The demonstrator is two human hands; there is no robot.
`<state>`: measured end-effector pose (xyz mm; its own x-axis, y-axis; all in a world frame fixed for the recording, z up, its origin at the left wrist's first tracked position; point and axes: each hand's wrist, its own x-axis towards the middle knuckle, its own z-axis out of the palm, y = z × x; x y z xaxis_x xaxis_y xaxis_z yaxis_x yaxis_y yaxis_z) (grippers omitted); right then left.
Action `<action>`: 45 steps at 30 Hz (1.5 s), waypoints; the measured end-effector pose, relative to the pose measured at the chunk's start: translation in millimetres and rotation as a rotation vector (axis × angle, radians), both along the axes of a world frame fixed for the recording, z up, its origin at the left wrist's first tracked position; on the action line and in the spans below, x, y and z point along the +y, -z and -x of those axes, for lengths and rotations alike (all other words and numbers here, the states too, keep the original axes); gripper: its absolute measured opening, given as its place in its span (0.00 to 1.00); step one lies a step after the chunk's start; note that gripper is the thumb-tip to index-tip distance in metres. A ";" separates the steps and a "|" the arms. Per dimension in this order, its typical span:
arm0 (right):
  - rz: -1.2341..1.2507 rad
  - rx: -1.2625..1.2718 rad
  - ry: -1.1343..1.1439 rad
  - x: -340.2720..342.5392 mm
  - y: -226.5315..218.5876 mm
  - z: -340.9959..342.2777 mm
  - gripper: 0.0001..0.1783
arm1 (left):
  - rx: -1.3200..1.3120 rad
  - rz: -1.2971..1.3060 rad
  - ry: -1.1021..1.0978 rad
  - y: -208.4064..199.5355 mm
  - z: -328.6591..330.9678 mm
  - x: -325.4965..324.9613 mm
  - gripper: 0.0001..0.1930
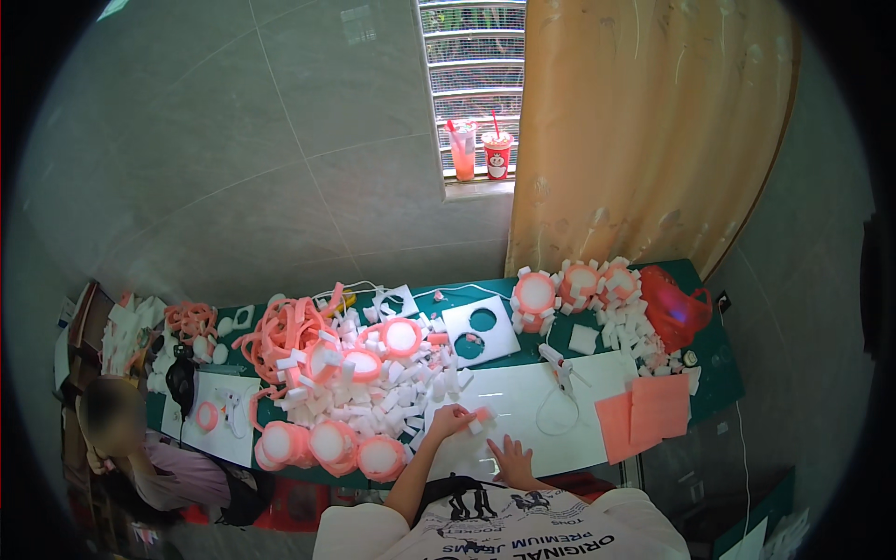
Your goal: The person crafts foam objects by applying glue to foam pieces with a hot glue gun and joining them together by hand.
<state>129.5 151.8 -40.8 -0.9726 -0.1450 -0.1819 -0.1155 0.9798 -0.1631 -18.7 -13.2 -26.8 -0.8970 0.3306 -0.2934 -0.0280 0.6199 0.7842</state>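
Observation:
My left hand (450,422) is closed, its fingertips at a small white foam block (476,427) with a pink foam piece (483,413) against it. Both are low over the white board (523,406) in front of me. To the right, my right hand (511,460) rests near the board's front edge, fingers spread and holding nothing. Beyond it on the board lies a white glue gun (557,362) with its cord looped. A heap of white foam blocks (373,403) reaches up to the left side of the board.
Round pink-and-white foam pieces (331,443) line the front left; others (535,291) stand at the back. Behind the board lies a white sheet with round holes (504,343). Pink foam sheets (658,409) and a red bag (674,313) are right. Someone (177,471) sits far left.

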 end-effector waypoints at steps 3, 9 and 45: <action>0.018 -0.032 0.017 1.0 3.1 0.3 0.55 | 0.002 -0.013 -0.005 -1.1 0.3 -0.1 0.22; 0.007 -0.028 0.002 2.3 3.1 -0.3 0.55 | 0.013 -0.015 -0.006 -5.9 -2.8 1.3 0.22; 1.326 -0.225 0.330 25.2 -73.4 63.9 0.25 | -0.727 -1.436 -0.373 -51.5 -29.2 -43.2 0.21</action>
